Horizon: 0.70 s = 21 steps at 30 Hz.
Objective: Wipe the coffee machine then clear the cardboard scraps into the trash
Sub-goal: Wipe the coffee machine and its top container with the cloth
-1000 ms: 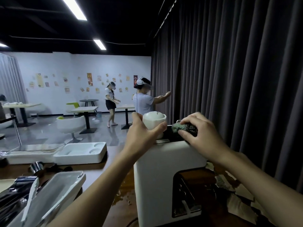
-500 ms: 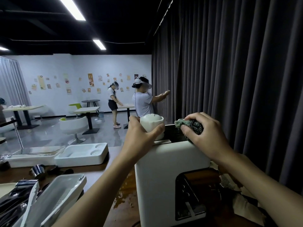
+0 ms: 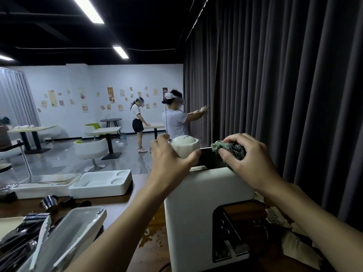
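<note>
The white coffee machine (image 3: 198, 213) stands right of centre on my wooden counter (image 3: 121, 205). My left hand (image 3: 172, 161) clasps its rounded white knob (image 3: 184, 147) on top; my right hand (image 3: 249, 160) clutches a dark green cloth (image 3: 231, 149) against the top edge. Cardboard scraps (image 3: 294, 244) lie right of it. A white tray (image 3: 100, 185) sits farther left.

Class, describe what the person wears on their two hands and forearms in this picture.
Nothing shows on either: the left hand and right hand are bare, without gloves, rings, watch or bands, and both forearms are uncovered, with no sleeve in view.
</note>
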Tool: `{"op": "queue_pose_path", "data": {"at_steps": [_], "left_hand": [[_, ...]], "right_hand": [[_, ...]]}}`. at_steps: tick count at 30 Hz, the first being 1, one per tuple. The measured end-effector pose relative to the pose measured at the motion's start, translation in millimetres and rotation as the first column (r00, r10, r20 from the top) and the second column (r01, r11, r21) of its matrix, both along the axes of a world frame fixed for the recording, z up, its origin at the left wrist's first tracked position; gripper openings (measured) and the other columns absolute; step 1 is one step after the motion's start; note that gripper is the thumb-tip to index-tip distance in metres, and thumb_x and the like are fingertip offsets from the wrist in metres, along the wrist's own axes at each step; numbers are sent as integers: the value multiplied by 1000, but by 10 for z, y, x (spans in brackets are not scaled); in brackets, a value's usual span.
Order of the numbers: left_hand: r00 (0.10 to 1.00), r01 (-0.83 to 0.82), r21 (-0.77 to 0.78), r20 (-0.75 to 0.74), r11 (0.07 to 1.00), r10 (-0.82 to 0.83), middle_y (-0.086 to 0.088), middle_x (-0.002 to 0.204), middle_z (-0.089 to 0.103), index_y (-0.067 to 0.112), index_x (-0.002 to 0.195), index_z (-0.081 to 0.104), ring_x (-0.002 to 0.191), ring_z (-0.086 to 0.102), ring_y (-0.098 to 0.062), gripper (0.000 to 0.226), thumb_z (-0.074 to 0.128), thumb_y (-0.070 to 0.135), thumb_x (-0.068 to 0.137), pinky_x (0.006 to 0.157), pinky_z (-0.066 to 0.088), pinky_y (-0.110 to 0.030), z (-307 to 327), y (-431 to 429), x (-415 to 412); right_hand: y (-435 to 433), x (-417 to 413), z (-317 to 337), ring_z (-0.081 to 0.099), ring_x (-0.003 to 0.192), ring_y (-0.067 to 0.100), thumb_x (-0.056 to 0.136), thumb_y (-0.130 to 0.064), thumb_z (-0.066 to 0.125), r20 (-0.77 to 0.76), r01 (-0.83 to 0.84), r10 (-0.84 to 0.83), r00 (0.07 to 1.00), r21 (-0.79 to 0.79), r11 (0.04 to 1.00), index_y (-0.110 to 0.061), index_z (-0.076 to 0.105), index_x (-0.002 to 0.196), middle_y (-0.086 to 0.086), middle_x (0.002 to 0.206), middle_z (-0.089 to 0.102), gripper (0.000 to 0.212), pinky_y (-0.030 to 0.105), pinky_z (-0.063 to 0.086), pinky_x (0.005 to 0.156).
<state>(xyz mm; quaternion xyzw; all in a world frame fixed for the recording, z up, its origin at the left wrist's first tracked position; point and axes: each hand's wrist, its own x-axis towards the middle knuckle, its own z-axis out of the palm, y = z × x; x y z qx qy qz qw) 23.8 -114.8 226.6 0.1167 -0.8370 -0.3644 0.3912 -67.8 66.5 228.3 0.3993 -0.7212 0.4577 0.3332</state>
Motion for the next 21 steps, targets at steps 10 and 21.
{"op": "queue_pose_path", "data": {"at_steps": [10,21], "left_hand": [[1000,-27,-37,-14,999,27,2,126,43,24,138,27,121,48,-27,84,71,58,76,105,41,-50,14,41,57],[1000,-2,-5,18,1000,2,3,112,56,30,142,21,109,58,-28,79,54,49,73,104,42,-55,20,64,78]], "right_hand": [[10,18,9,59,86,10,82,-18,75,4,4,-5,1000,19,1000,-14,70,96,-1,92,65,16,19,44,77],[14,17,7,54,87,3,82,-16,75,-16,8,-8,1000,28,1000,-11,70,96,0,93,65,16,5,37,77]]}}
